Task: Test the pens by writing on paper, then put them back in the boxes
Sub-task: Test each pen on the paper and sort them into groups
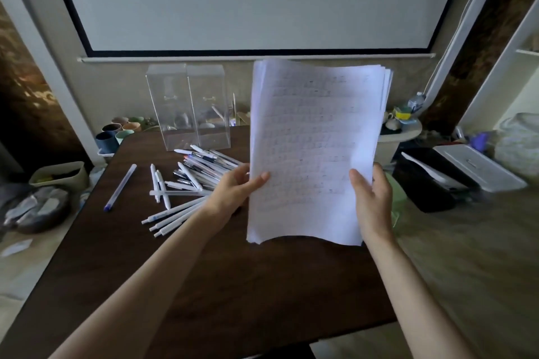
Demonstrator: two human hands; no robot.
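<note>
Dark table (233,285) carries loose pens (192,174) beside empty-looking boxes (189,107); both hands' fingers (264,176) pinch the paper (315,139); testing seemingly unstarted.

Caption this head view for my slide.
Left hand and right hand hold a paper stack above the table; pens lie loose by clear boxes.

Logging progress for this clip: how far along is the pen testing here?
Done: nothing clearly; the sheet's faint lines may not be test marks. In hand: left hand and right hand hold the paper stack upright above the table, no pen. Left: the pens lie piled loose; the clear boxes behind them seem to hold none.
</note>
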